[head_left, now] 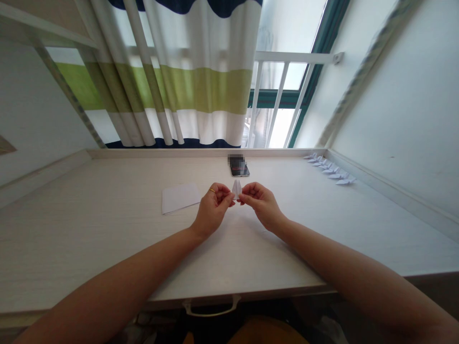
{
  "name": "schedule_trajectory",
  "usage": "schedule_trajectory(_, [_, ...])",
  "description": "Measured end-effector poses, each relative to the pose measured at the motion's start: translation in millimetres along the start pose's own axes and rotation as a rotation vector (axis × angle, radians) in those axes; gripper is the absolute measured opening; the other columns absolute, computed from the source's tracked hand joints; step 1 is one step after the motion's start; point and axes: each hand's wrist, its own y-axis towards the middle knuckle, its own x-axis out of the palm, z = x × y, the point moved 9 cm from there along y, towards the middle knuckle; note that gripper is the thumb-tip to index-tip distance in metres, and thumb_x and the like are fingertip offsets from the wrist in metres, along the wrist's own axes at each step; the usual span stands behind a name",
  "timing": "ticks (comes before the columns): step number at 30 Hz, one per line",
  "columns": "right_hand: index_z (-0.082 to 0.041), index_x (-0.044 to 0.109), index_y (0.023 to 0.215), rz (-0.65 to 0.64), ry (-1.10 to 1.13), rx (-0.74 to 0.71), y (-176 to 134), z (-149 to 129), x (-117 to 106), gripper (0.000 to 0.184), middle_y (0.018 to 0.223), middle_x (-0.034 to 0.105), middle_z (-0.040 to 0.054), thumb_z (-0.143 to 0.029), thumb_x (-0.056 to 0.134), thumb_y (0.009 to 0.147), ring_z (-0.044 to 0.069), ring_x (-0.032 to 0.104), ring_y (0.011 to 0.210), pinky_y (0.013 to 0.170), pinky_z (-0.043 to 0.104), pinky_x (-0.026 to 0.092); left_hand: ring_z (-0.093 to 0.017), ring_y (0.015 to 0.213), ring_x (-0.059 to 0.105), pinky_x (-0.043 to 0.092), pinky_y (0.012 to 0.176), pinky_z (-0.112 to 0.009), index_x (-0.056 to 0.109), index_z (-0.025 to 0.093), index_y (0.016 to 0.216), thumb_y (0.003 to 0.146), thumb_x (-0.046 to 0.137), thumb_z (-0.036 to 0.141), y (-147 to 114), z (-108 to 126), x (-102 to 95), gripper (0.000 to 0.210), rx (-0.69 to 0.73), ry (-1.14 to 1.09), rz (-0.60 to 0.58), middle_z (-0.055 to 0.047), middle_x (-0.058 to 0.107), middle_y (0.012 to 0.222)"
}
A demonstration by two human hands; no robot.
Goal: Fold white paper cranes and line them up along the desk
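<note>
Head view, left hand (212, 209), right hand (263, 205) pinching folded paper (236, 188); partly finger-covered

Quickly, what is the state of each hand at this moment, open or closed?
Left hand: closed, holding the folded white paper by its left side.
Right hand: closed, holding its right side.

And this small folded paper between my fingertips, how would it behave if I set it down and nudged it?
The folded paper would probably shift at a light nudge, since it looks small and thin. Its folds likely make it stiffer than the flat white paper, though its narrow upper part could bend if pressed.
</note>
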Motion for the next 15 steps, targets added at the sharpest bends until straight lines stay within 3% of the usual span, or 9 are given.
schedule_trajectory(6, [-0.018,0.052,0.067,0.015,0.024,-0.064,0.3,-6.4,-2.2,0.02,0.06,0.055,-0.0054,-0.016,0.069,0.059,0.009,0.054,0.056,0.059,0.026,0.042,-0.009,0.063,0.059,0.048,0.066,-0.026,0.049,0.015,0.078,0.066,0.063,0.021,-1.1,2.0,3.2,0.02,-0.039,-0.055,-0.012,0.003,0.058,0.069])
schedule_trajectory(15, [-0.017,0.057,0.067,0.017,-0.023,-0.03,-1.0,-3.3,-3.1,0.015,0.06,0.059,-0.0034,-0.017,0.069,0.059,0.009,0.054,0.057,0.059,0.026,0.042,-0.01,0.058,0.06,0.046,0.061,-0.025,0.05,0.015,0.084,0.064,0.065,0.019,0.7,-1.5,2.2,0.026,-0.128,-0.092,-0.034,0.002,0.063,0.062])
